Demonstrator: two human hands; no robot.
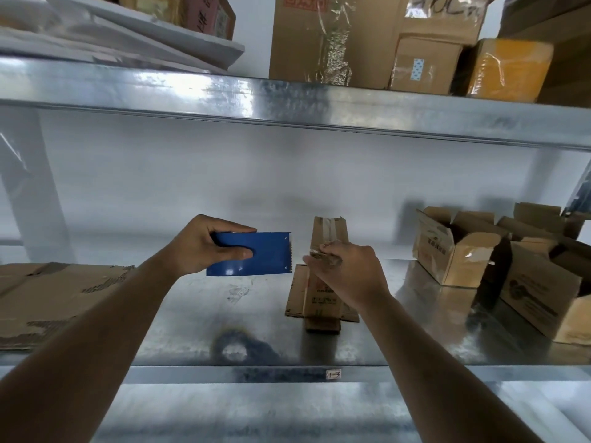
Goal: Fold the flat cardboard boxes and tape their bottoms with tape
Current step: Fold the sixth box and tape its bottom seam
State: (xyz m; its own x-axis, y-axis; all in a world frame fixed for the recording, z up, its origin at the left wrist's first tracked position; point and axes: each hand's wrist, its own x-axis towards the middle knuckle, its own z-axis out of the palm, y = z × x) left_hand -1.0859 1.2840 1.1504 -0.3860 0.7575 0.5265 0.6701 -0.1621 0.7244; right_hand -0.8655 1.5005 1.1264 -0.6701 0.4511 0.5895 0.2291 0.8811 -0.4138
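Gripping a blue tape dispenser [252,254], the left hand [204,244] curls its fingers over the top edge with the thumb pressed on the flat face; the dispenser is a smooth, glossy rectangle with a toothed metal edge facing right. Just beside that edge, the right hand [348,270] pinches the near top corner of a small cardboard box [321,295], fingers curled on it. This box stands bottom-up on the metal shelf [192,324], tall and narrow, matte brown, with a clear tape strip along its top seam and its flaps splayed flat on the shelf below. One torn, flat sheet of corrugated cardboard [48,302] lies well to the left. At the right sits a cluster of folded boxes [463,251], at least three, flaps open. The shelf is shiny galvanised steel, and an upper shelf [287,100] carries several larger cartons
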